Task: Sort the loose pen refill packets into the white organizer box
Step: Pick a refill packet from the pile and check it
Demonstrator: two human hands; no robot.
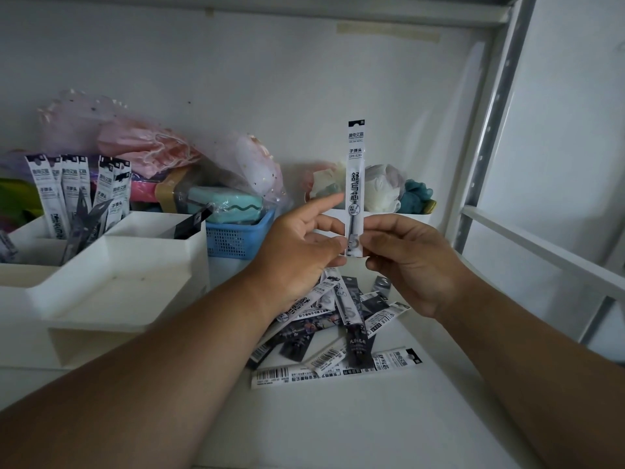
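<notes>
I hold a white pen refill packet [356, 170] upright at the centre. My right hand [409, 262] pinches its lower end. My left hand [297, 252] is beside it, index finger straight and reaching the packet's left edge, thumb near its bottom. Below my hands, a loose pile of white and black refill packets [341, 326] lies on the white shelf. The white organizer box [135, 275] stands at the left. Its back compartments hold several upright white packets [71, 194], and a black packet [191, 225] leans in another.
A blue mesh basket [233, 238] with a teal case and pink netting bags stands behind the organizer. A white tub [419, 218] holding cloth items sits behind the held packet. The metal shelf upright [490, 130] and rails run along the right.
</notes>
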